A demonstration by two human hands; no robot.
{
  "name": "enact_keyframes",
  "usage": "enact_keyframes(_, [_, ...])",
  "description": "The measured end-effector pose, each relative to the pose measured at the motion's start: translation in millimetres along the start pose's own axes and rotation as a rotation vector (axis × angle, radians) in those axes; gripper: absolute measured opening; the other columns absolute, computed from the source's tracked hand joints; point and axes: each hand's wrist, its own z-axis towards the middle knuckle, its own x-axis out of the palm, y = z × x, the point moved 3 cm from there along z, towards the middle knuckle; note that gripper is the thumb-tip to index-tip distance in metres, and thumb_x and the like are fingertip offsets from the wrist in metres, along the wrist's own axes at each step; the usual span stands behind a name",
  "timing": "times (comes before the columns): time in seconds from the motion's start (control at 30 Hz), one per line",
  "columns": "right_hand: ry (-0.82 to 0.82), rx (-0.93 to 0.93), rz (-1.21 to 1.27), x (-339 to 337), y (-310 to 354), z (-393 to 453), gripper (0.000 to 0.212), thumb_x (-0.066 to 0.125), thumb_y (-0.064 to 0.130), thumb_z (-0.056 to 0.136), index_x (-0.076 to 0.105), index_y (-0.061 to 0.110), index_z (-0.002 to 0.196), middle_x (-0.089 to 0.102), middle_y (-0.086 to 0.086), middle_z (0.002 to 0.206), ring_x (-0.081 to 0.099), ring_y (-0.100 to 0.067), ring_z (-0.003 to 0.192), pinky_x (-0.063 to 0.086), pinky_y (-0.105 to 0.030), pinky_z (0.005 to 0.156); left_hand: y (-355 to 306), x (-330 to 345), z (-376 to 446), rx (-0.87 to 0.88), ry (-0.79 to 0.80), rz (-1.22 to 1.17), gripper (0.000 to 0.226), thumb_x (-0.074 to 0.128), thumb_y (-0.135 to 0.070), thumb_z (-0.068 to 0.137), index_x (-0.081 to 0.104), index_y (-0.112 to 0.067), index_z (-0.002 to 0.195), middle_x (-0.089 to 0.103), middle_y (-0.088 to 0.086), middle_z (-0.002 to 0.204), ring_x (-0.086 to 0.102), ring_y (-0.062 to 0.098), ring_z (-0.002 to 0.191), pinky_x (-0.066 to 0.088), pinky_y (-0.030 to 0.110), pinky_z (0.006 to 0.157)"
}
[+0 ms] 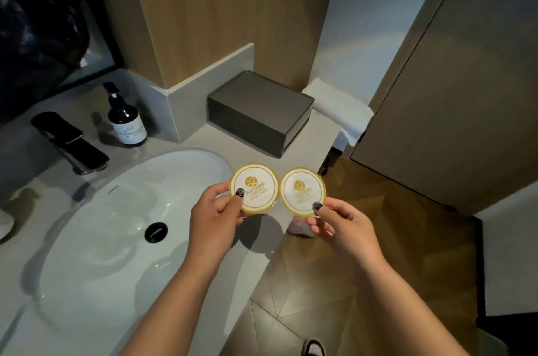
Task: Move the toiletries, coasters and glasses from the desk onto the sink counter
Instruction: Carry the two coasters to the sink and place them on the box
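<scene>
I hold two round white coasters with scalloped gold rims and a gold logo. My left hand (215, 210) pinches the left coaster (256, 185) by its lower left edge. My right hand (334, 217) pinches the right coaster (301, 188) by its lower right edge. Both coasters hover side by side, nearly touching, above the right end of the grey sink counter (203, 141), just right of the white basin (116, 224).
A dark grey box (259, 111) stands on the counter behind the coasters. A brown pump bottle (126, 122) and a black faucet (70, 143) sit at the back left. A folded white towel (340, 105) lies to the right, beyond the counter's edge. Wooden floor lies below right.
</scene>
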Motion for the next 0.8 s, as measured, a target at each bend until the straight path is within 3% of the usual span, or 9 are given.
enact_keyframes(0.17, [0.119, 0.064, -0.039, -7, 16, 57, 0.014, 0.059, 0.0, 0.089, 0.068, 0.004, 0.098, 0.072, -0.013, 0.072, 0.065, -0.023, 0.07, 0.051, -0.032, 0.075, 1, 25, 21, -0.05, -0.154, 0.007, 0.014, 0.059, -0.021, 0.093, 0.058, -0.021, 0.107, 0.07, -0.009, 0.085, 0.069, 0.006, 0.075, 0.052, 0.017, 0.061])
enact_keyframes(0.37, [0.292, 0.064, -0.085, -33, 78, 121, 0.016, 0.06, 0.0, 0.088, 0.065, -0.001, 0.103, 0.072, -0.02, 0.083, 0.067, -0.021, 0.072, 0.055, -0.026, 0.063, -16, 81, 35, -0.082, -0.376, -0.151, 0.015, 0.056, -0.022, 0.096, 0.057, -0.02, 0.11, 0.071, 0.001, 0.079, 0.061, 0.002, 0.057, 0.046, 0.012, 0.043])
enact_keyframes(0.47, [0.341, 0.05, -0.129, -48, 104, 152, 0.015, 0.06, 0.0, 0.088, 0.064, -0.003, 0.103, 0.072, -0.018, 0.08, 0.069, -0.02, 0.07, 0.055, -0.027, 0.065, -19, 112, 39, -0.099, -0.44, -0.195, 0.017, 0.055, -0.027, 0.096, 0.056, -0.022, 0.112, 0.072, 0.009, 0.088, 0.058, -0.003, 0.049, 0.043, 0.021, 0.053])
enact_keyframes(0.57, [0.365, 0.074, -0.148, -54, 119, 181, 0.011, 0.059, -0.002, 0.088, 0.063, -0.004, 0.098, 0.07, -0.018, 0.076, 0.069, -0.02, 0.069, 0.058, -0.027, 0.069, -20, 133, 46, -0.09, -0.497, -0.242, 0.02, 0.055, -0.023, 0.096, 0.057, -0.015, 0.114, 0.071, 0.009, 0.087, 0.059, 0.004, 0.056, 0.043, 0.022, 0.057])
enact_keyframes(0.8, [0.467, 0.158, -0.214, -8, 130, 237, 0.004, 0.061, 0.002, 0.088, 0.062, 0.006, 0.089, 0.069, -0.012, 0.077, 0.068, -0.02, 0.068, 0.053, -0.022, 0.054, -20, 134, 81, -0.118, -0.646, -0.288, 0.017, 0.058, -0.012, 0.093, 0.06, -0.01, 0.11, 0.068, 0.01, 0.106, 0.062, 0.012, 0.081, 0.045, 0.021, 0.06])
